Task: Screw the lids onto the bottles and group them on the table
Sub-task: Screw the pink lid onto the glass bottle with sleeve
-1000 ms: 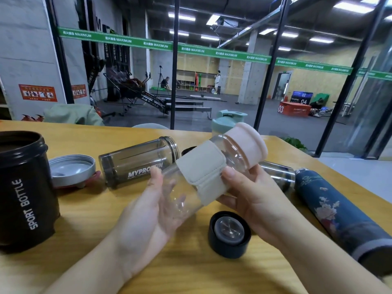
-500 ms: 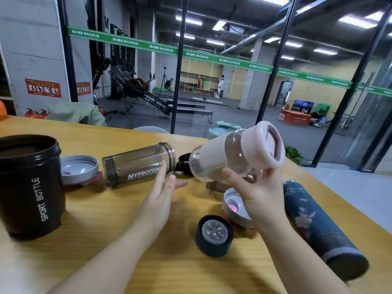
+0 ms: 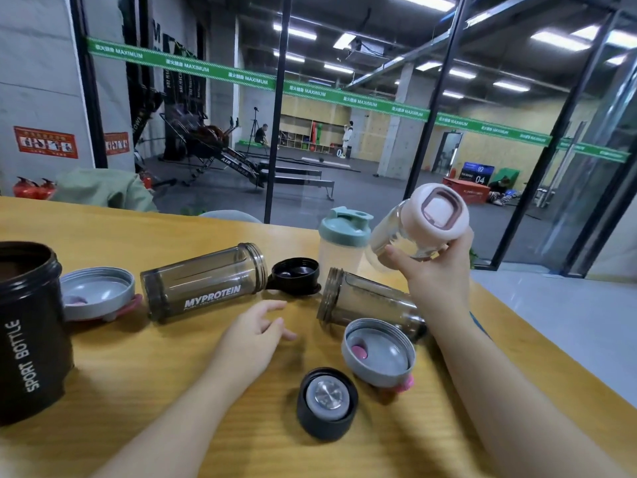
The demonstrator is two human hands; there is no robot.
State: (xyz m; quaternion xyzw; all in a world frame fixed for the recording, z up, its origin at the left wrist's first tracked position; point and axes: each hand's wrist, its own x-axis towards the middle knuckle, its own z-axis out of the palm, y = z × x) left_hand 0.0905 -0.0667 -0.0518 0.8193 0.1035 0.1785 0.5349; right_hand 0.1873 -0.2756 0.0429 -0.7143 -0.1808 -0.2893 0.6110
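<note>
My right hand [image 3: 432, 270] grips a clear bottle with a pink lid [image 3: 418, 229] and holds it tilted in the air at the far right, beside an upright shaker with a green lid [image 3: 341, 243]. My left hand [image 3: 253, 334] hovers over the wooden table [image 3: 172, 391] with relaxed fingers and holds nothing. A smoky MYPROTEIN bottle [image 3: 203, 282] lies on its side without a lid. A second smoky bottle [image 3: 365, 303] lies behind my right wrist. Loose lids: a grey one [image 3: 377, 351], a black cap [image 3: 327, 401], a black lid [image 3: 294, 274], another grey lid [image 3: 96, 293].
A big black SPORT BOTTLE tub [image 3: 29, 332] stands open at the left edge. The table's right edge [image 3: 517, 326] runs diagonally close to my right arm. A glass wall [image 3: 344, 132] stands behind the table.
My right hand has lifted the pink-lidded bottle up and to the far right. My left hand let go of it and dropped towards the table. The view shifted left, hiding the dark floral flask.
</note>
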